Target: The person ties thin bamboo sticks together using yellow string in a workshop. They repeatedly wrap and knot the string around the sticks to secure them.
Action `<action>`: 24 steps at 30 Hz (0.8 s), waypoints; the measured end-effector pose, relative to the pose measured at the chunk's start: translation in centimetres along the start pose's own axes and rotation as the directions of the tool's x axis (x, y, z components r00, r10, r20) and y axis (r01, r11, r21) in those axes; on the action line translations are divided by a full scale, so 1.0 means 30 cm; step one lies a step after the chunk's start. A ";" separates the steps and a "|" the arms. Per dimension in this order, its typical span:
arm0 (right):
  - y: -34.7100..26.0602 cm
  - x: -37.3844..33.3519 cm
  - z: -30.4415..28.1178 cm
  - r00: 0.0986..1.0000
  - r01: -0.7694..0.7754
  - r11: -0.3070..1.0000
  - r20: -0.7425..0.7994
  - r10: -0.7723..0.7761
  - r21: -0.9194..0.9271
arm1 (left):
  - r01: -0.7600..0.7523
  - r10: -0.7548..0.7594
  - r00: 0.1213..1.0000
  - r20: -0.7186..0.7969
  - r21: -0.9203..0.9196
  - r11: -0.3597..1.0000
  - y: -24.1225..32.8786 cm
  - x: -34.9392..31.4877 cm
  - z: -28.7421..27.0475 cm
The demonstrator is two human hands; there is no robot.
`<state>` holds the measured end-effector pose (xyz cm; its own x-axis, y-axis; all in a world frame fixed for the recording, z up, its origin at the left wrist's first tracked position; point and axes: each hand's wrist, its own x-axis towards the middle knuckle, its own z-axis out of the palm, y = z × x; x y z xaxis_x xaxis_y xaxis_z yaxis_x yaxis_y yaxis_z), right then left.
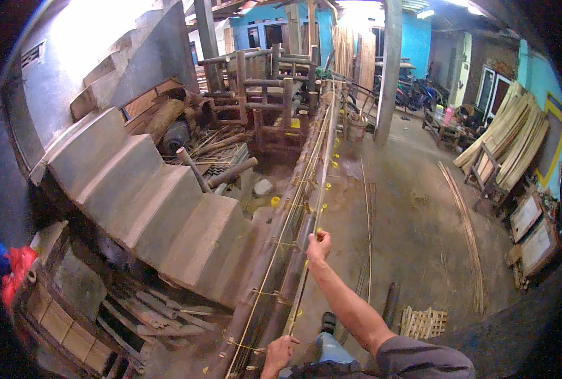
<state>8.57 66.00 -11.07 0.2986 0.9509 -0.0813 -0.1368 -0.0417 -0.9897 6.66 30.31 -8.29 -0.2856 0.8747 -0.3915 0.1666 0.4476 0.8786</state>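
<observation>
1. Dim concrete floor [413, 215] spreads across the right of my feed, with a bright turquoise wall [420, 38] at the far side and a bare grey concrete staircase [161, 196] on the left.
2. Long dark-brown round bamboo poles [298, 256], the main thing being worked on, run side by side from near centre to far centre. A thin pale strip [324, 170] lies along their right side.
3. I see the right hand [319, 246] reaching forward to that side, about midway along. Its fingertips are drawn together in a narrow pinch, apparently on a small yellow bit [319, 231].
4. Nearer to me, the left hand [282, 352] is beside the poles' near end, fingers loosely bent and partly spread. I cannot tell whether it grips anything.
5. Thin yellow ties [265, 292] cross the poles at intervals, and small yellow loops [324, 206] show along the right side.
6. My judgement is that the step in hand is working a tie at the strip. As I read it, the next move calls for a firm right-hand pinch, with the left steadying the near end.
</observation>
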 end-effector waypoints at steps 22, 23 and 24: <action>0.699 -0.272 -1.693 0.694 -0.391 0.065 -0.248 0.676 -0.918 | 0.670 -0.599 0.725 -0.339 0.147 0.727 -0.056 -0.642 -0.581; 0.688 -0.243 -1.730 0.667 -0.387 0.064 -0.231 0.709 -0.920 | 0.684 -0.587 0.714 -0.383 0.198 0.702 -0.036 -0.626 -0.588; 0.692 -0.197 -1.745 0.649 -0.387 0.072 -0.217 0.729 -0.919 | 0.680 -0.556 0.717 -0.420 0.246 0.691 -0.008 -0.582 -0.590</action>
<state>53.40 43.45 -37.30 0.2987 0.5208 -0.7997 0.7428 -0.6530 -0.1478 -5.10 11.64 3.17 -0.6941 0.3000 -0.6544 0.1526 0.9497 0.2735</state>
